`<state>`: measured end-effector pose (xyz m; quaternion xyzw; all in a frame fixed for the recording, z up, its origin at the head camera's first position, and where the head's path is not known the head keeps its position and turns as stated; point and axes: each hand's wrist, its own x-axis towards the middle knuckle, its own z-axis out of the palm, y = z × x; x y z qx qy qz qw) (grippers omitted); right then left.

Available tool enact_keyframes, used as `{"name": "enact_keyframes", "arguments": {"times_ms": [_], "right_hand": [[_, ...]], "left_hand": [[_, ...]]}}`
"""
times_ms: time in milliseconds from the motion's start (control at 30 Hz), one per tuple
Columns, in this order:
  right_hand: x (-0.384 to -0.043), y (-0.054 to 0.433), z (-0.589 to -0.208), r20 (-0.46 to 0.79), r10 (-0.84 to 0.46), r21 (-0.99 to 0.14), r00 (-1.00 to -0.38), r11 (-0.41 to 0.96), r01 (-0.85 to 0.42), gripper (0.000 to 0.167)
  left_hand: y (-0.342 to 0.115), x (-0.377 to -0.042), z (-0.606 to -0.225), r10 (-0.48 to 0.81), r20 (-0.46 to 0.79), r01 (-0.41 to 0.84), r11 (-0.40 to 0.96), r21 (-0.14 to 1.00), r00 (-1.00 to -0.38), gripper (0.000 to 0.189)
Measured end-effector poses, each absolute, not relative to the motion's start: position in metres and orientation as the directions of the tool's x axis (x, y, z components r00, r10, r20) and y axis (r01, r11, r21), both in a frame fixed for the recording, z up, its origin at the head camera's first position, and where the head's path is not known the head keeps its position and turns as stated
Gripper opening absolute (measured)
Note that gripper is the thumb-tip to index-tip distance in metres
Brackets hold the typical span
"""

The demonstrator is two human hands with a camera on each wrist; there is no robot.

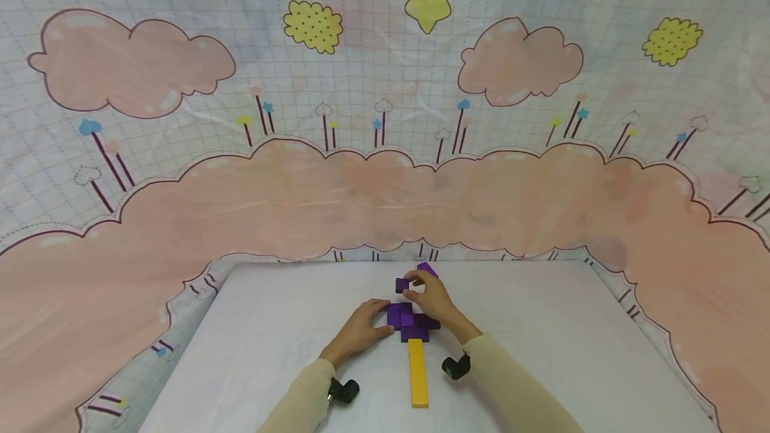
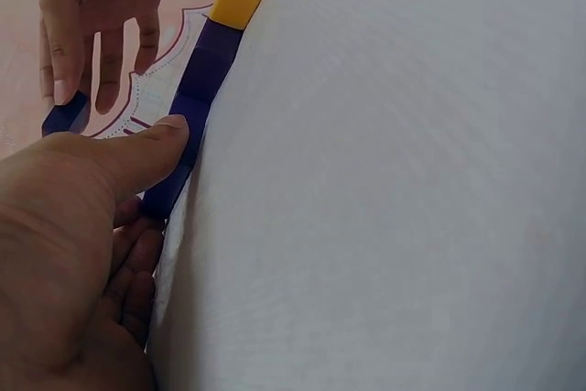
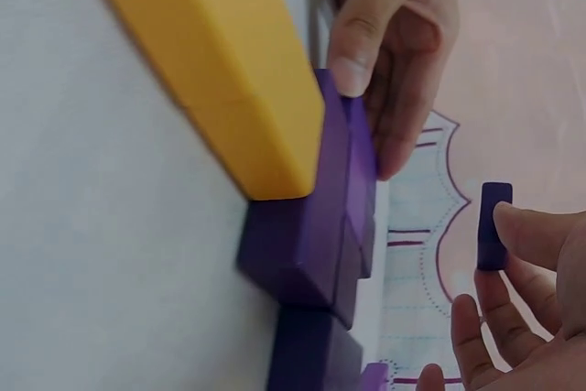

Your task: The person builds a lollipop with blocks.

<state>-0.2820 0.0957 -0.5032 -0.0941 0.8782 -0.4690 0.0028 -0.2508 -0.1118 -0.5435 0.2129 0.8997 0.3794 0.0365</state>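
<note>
A small dark purple block [image 1: 402, 285] is pinched between the thumb and fingers of my right hand [image 1: 434, 296], raised past the far side of a group of purple blocks [image 1: 415, 333]. In the right wrist view that held block [image 3: 493, 226] is upright and apart from the others. My left hand [image 1: 356, 331] holds the purple block at the left of the group [image 1: 394, 316], thumb on its near side and fingers at the far side. The left wrist view shows the thumb pressed on the purple block [image 2: 194, 121]. A column of yellow blocks [image 1: 418, 374] touches the group's near side.
Another purple block [image 1: 428, 268] lies near the far edge of the white table [image 1: 271, 326], partly behind my right hand. A printed cloth with clouds [image 1: 385, 206] hangs beyond the table. A dark camera is worn on each wrist.
</note>
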Motion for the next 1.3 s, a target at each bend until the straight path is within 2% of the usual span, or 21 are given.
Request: {"name": "enact_keyframes", "arguments": {"times_ms": [533, 1300], "right_hand": [[-0.266, 0.107, -0.509, 0.103, -0.134, -0.826, -0.986, 0.541, -0.159, 0.028], [-0.257, 0.124, -0.524, 0.036, -0.071, -0.841, -0.997, 0.537, -0.068, 0.029]], "left_hand": [[-0.111, -0.252, -0.545, 0.392, 0.064, 0.321, 0.638, 0.7, -0.918, 0.06], [-0.111, -0.251, -0.547, 0.387, 0.064, 0.315, 0.635, 0.706, -0.92, 0.058]]}}
